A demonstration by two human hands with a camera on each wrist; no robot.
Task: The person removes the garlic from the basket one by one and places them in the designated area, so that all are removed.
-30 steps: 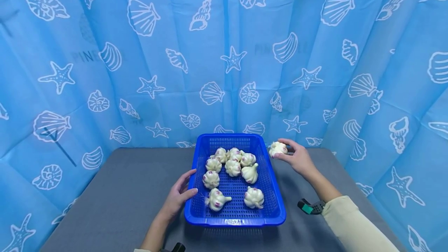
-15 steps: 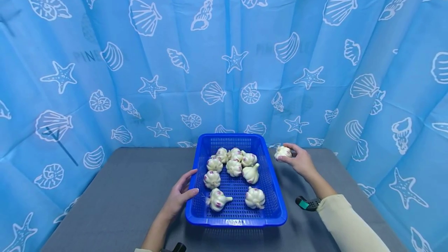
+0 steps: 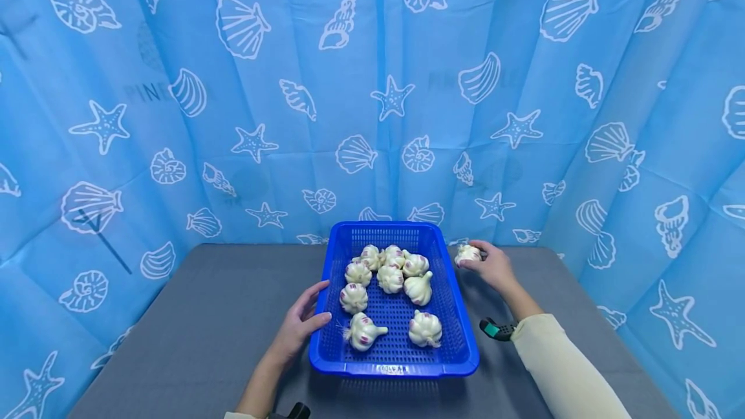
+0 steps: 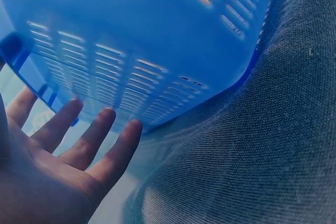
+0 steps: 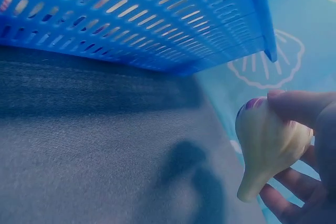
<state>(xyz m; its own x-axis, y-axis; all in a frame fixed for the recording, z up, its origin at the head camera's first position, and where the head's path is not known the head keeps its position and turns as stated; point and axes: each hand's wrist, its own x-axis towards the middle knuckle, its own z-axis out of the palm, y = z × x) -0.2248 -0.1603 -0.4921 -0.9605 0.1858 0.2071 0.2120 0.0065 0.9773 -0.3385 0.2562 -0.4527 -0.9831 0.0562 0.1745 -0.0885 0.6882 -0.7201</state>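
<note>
A garlic bulb (image 5: 270,140), cream with purple streaks, is pinched between the thumb and fingers of my right hand (image 3: 495,269). It hangs just right of the blue basket's far right corner, stem downward in the right wrist view. My left hand (image 3: 298,322) touches the left side of the blue plastic basket (image 3: 392,368). In the left wrist view, its fingers (image 4: 118,148) lie fairly straight by the slotted outer wall; the thumb is mostly hidden there. Inside the basket lie several garlic bulbs, most grouped at the far end, with one (image 3: 363,332) near left and another (image 3: 425,328) near right.
The basket stands on a table with a grey cloth (image 3: 233,302). A blue curtain (image 3: 372,115) with white shell and starfish prints surrounds the back and sides. A black wrist strap (image 3: 497,330) sits at the right sleeve's end.
My right hand, with its garlic bulb, has shifted a little right and toward me, then slightly back left and lower. The left hand and the basket have stayed in place.
</note>
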